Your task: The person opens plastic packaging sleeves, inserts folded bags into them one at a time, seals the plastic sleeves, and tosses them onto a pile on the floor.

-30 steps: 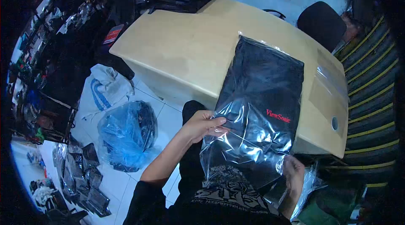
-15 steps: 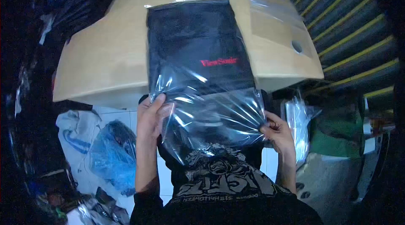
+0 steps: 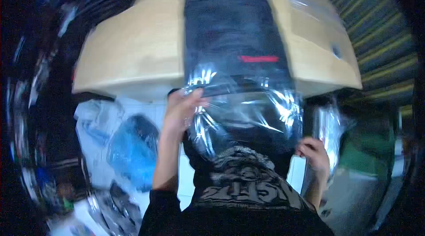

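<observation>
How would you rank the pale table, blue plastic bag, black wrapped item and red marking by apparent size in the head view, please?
Largest to smallest:
1. Pale table
2. Black wrapped item
3. Blue plastic bag
4. Red marking

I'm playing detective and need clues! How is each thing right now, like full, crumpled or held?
Clear plastic bag, wrinkled; mouth open or shut unclear.
Black cloth pouch, flat inside that bag.
Left hand's fingers, closed on the bag's edge.
Right hand's fingers, curled beside the bag; touching unclear.
Blue plastic bag, bulging, something dark inside.
White sack, crumpled.
</observation>
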Tool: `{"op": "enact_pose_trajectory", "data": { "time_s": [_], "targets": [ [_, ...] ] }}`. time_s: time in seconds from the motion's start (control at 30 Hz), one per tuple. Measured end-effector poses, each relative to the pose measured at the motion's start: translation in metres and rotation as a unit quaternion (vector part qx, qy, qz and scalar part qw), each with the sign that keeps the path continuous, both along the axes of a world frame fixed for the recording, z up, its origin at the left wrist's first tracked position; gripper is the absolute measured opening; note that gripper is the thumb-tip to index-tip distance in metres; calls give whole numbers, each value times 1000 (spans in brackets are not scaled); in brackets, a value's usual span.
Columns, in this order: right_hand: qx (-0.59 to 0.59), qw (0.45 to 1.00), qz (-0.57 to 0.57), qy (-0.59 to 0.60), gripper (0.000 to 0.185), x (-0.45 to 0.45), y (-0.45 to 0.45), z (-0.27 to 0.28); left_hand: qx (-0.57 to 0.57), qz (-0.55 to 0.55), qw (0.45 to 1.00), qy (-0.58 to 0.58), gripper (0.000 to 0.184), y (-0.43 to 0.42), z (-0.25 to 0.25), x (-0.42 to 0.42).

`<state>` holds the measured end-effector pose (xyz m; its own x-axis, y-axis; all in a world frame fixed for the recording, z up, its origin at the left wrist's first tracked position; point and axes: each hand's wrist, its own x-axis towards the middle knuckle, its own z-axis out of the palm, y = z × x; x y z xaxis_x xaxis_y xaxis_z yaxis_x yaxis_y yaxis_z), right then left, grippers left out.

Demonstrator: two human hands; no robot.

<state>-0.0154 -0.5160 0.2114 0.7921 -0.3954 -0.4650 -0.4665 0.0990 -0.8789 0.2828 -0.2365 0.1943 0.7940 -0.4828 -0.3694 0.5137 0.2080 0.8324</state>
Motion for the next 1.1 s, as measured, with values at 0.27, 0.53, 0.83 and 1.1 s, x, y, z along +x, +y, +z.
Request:
{"op": "enact_pose_trajectory", "data": {
  "time_s": [0.27,0.53,0.83,1.1],
  "targets": [
    [-262,945,80,-179,33,42,-39,-54,-127,-8,990,-58,16,0,49,-39],
    [20,988,133,-71,31,128,63,0,-194,320,923,-93,20,119,128,-145],
    [66,911,406,23,24,216,118,-41,-7,604,796,-37,13,189,59,-219],
    [87,915,387,74,20,223,133,-67,-129,637,750,125,11,226,-129,-227]
  ]
}}
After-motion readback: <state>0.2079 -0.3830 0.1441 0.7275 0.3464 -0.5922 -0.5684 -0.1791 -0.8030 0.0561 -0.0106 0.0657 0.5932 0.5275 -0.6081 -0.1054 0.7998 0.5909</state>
